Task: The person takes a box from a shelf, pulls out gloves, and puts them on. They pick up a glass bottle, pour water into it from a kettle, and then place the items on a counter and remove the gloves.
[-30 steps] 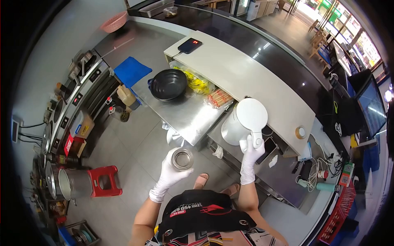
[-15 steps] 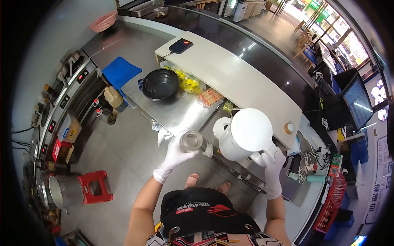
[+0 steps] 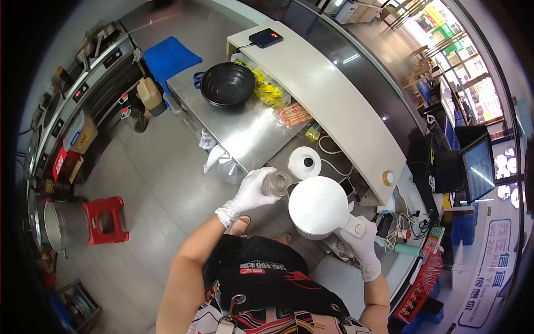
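Note:
My gloved left hand (image 3: 251, 193) is wrapped round a clear glass (image 3: 276, 183), its open rim facing up. My gloved right hand (image 3: 362, 247) grips the handle of a white electric kettle (image 3: 317, 205) with its lid shut. The kettle's spout side is right beside the glass rim; whether liquid flows cannot be made out. Just behind the kettle is its round white power base (image 3: 305, 161) with a black centre, sitting on the counter.
On the steel counter (image 3: 236, 133) stand a black bowl (image 3: 228, 84) and a bundle of wrapped chopsticks (image 3: 293, 115). A white shelf (image 3: 328, 94) runs behind, bearing a tape roll (image 3: 388, 177). A red stool (image 3: 105, 220) is on the floor to the left.
The kettle has moved left and towards me, uncovering its base, and its spout side has come up to the glass. My left hand has shifted slightly right with the glass. The view has turned.

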`<state>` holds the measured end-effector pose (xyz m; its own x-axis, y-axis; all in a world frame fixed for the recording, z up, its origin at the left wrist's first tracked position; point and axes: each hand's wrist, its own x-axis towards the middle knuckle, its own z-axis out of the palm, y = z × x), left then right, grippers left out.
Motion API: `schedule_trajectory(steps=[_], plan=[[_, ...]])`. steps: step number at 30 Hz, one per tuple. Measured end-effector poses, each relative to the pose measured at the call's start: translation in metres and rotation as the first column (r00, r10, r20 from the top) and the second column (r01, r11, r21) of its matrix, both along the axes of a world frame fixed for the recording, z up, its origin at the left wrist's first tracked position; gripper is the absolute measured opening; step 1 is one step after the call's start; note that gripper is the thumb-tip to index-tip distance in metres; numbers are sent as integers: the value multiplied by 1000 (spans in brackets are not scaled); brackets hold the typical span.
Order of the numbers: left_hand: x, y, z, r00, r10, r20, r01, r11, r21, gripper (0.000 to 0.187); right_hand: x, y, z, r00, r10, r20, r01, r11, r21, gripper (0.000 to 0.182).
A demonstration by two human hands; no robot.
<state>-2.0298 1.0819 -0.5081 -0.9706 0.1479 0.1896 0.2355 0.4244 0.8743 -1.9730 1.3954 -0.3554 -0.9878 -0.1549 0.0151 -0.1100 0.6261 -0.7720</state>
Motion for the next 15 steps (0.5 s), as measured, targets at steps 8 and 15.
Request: schedule_trajectory(steps=[8, 15], plan=[[6, -14, -10, 997, 10, -76, -9, 1000, 13, 70, -9, -20, 21, 994, 96, 58, -103, 985, 141, 23], [7, -20, -20, 995, 15, -104, -13, 1000, 14, 71, -13, -32, 30, 987, 148, 62, -155, 979, 136, 23]])
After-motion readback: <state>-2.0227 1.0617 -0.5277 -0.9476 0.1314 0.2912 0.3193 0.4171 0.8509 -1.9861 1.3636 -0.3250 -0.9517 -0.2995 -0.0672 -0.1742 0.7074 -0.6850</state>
